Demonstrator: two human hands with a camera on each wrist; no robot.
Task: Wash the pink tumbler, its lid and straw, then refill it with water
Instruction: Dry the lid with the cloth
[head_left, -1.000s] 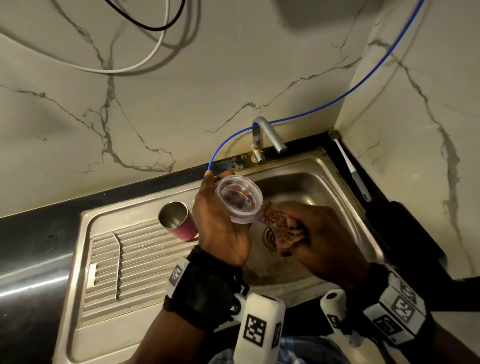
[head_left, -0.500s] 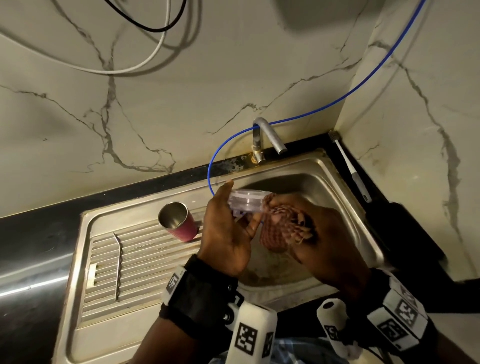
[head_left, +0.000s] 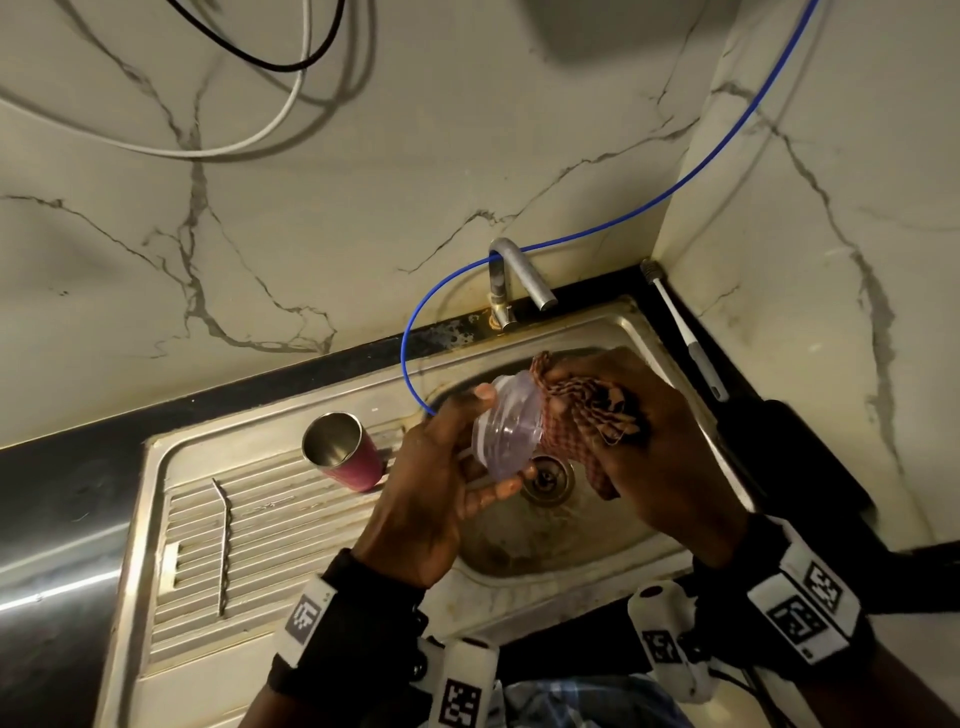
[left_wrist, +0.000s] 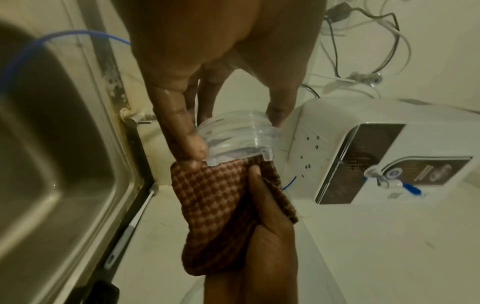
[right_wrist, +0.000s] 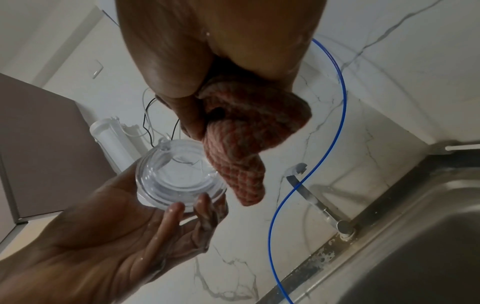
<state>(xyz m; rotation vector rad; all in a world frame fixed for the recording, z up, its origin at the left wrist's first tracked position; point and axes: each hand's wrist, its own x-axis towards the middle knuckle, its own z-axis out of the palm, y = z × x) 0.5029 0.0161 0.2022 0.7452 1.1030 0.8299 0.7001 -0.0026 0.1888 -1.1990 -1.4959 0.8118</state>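
My left hand (head_left: 457, 457) holds the clear plastic lid (head_left: 506, 434) by its rim over the sink basin, thumb on top and fingers below. In the left wrist view the lid (left_wrist: 239, 139) sits between thumb and fingers; in the right wrist view the lid (right_wrist: 176, 176) shows its round face. My right hand (head_left: 639, 431) grips a red-brown checked cloth (head_left: 576, 415) and presses it against the lid's right side. The cloth (left_wrist: 221, 214) (right_wrist: 241, 139) is bunched in the fingers. The pink tumbler (head_left: 343, 452) stands upright and uncovered on the drainboard. A bent metal straw (head_left: 224, 545) lies on the drainboard ribs.
The steel sink (head_left: 519, 551) has its drain (head_left: 548, 478) under the hands and a tap (head_left: 519, 275) behind. A blue hose (head_left: 597, 234) loops down from the wall into the basin. A toothbrush (head_left: 685, 338) lies on the black counter at right. A white water purifier (left_wrist: 376, 156) hangs on the wall.
My left hand turned the lid from face-up to on edge and moved it right over the drain. My right hand lifted the cloth and brought it against the lid.
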